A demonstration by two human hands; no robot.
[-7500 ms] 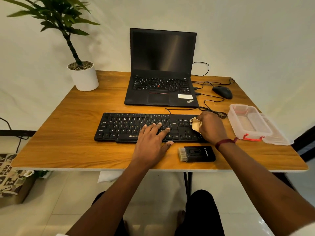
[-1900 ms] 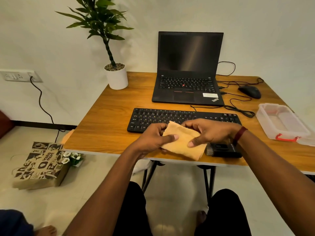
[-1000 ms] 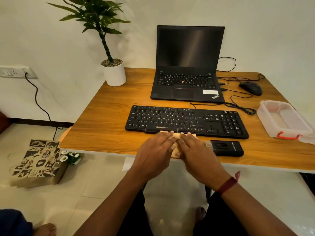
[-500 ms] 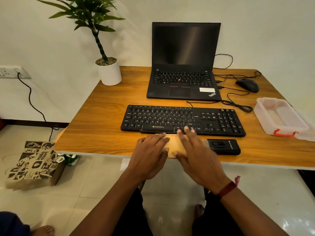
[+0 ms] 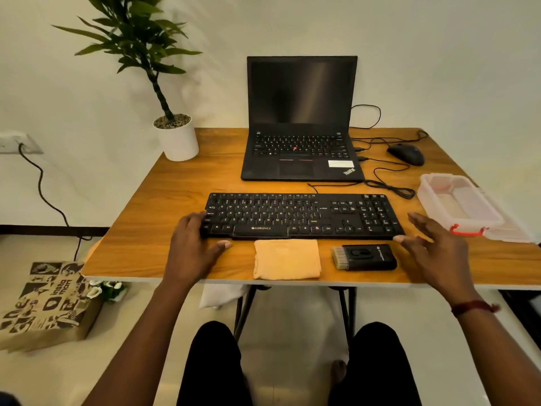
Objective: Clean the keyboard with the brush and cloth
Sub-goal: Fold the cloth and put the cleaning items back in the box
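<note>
Across the wooden tabletop (image 5: 175,186), a black Zebronics keyboard (image 5: 301,215), flat and keys up, long axis running left to right, parallel to the near edge. At its left end, the left hand (image 5: 193,247): fingers loosely laid over the end keys, thumb stretched out along the front edge, no firm clasp to be seen. Just off the right front corner, the right hand (image 5: 436,247): fingers spread and straight, holding nothing, thumb tip at or almost at that corner. Judged from this, one hand to each end, the left in contact, the right a short reach inward away. Between the hands, just in front of the keyboard, a folded orange cloth (image 5: 287,259), lying flat. To its right and apart from it, a small black brush (image 5: 364,257), bristles toward the cloth, untouched.
</note>
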